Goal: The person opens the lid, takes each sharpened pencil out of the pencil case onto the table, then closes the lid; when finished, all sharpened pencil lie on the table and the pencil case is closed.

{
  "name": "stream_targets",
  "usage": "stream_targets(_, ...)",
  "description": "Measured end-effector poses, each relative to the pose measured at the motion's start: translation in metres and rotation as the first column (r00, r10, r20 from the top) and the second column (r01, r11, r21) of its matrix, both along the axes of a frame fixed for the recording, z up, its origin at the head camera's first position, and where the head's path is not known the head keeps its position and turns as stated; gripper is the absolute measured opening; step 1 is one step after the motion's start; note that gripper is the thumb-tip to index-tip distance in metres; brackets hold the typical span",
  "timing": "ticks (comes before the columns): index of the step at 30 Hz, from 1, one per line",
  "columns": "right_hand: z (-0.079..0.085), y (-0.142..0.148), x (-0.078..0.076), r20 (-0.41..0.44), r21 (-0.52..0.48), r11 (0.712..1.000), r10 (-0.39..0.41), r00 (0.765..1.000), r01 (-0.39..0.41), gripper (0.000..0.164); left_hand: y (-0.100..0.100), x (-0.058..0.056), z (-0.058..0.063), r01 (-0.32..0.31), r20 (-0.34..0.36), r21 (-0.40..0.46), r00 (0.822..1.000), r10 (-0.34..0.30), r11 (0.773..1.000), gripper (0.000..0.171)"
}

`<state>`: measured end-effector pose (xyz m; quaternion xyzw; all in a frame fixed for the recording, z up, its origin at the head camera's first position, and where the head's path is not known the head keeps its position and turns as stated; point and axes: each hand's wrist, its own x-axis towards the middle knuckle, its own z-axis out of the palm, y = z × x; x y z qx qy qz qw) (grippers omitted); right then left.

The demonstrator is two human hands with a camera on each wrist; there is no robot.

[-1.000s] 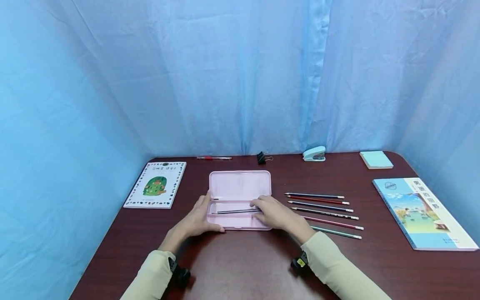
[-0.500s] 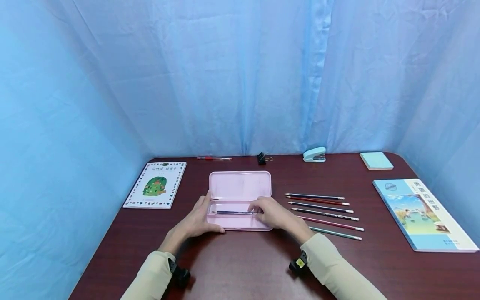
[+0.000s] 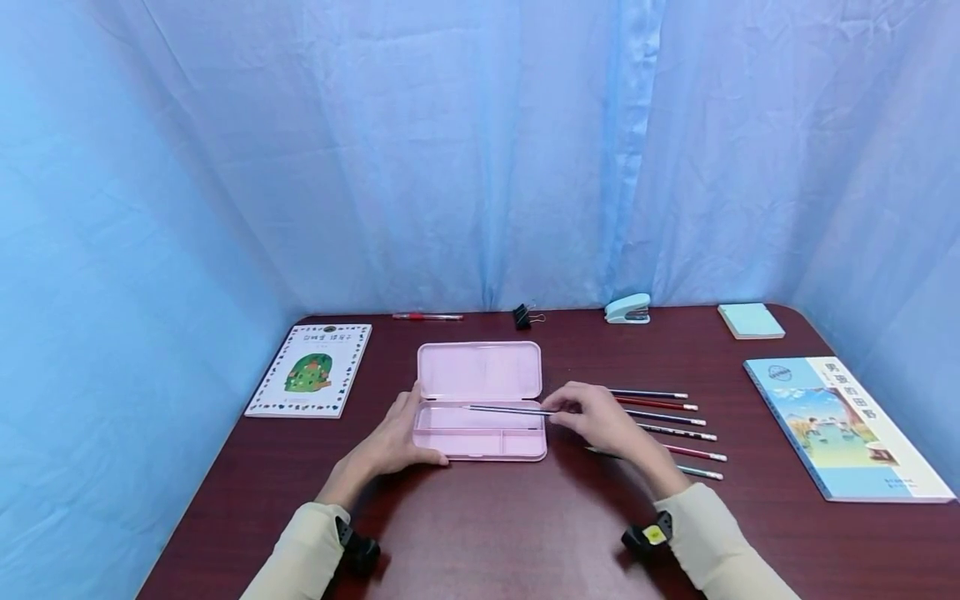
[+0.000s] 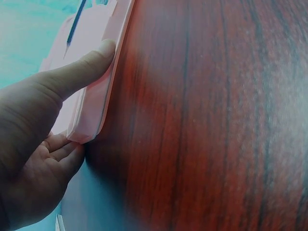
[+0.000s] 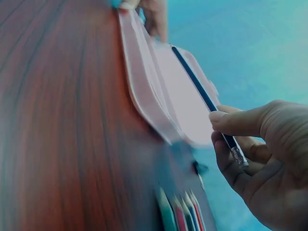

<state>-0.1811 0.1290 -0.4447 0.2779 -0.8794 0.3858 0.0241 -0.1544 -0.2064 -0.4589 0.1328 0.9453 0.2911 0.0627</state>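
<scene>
A pink pencil case (image 3: 457, 442) lies with its lid (image 3: 480, 371) folded back; low dividers split its inside. My left hand (image 3: 393, 437) grips the left end of the case, its thumb over the front edge and the other fingers behind the corner, as the left wrist view shows. Between thumb and fingers my right hand (image 3: 600, 417) pinches a dark pencil (image 3: 510, 409) near its eraser end. That pencil reaches leftward over the case's back compartment, tip pointing left. In the right wrist view its metal band (image 5: 236, 153) shows between the fingers.
Several pencils (image 3: 678, 433) lie side by side beneath and right of my right arm. Farther back are a red pen (image 3: 427, 317), a binder clip (image 3: 525, 317), a stapler (image 3: 628, 309) and a notepad (image 3: 752, 321). Books (image 3: 311, 371) flank the table left and right.
My right hand has moved right, drawing the dark pencil up and rightward from the case's back compartment, where it lay earlier. My left hand stays on the case.
</scene>
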Motion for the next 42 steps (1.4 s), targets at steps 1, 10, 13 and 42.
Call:
stream_targets(1,0.001,0.008,0.002,-0.003,0.000,1.000,-0.013,1.000,0.013,0.014,0.000,0.000,0.000,0.001,-0.001,0.000,1.000,-0.001,1.000,0.130)
stream_targets(10,0.002,0.086,0.028,-0.023,0.074,0.985,-0.154,0.988,0.155,0.015,0.000,0.001,-0.001,0.002,-0.003,0.005,1.000,-0.002,1.000,0.129)
stream_targets(13,0.002,0.110,0.040,0.023,0.109,0.972,-0.213,0.977,0.209,0.014,0.000,0.001,-0.002,-0.001,0.000,0.007,1.000,0.001,1.000,0.129)
stream_targets(42,-0.029,0.160,0.095,-0.161,0.185,0.944,-0.244,0.956,0.272,0.030,0.000,0.001,-0.003,0.008,-0.018,-0.001,1.000,-0.008,1.000,0.129)
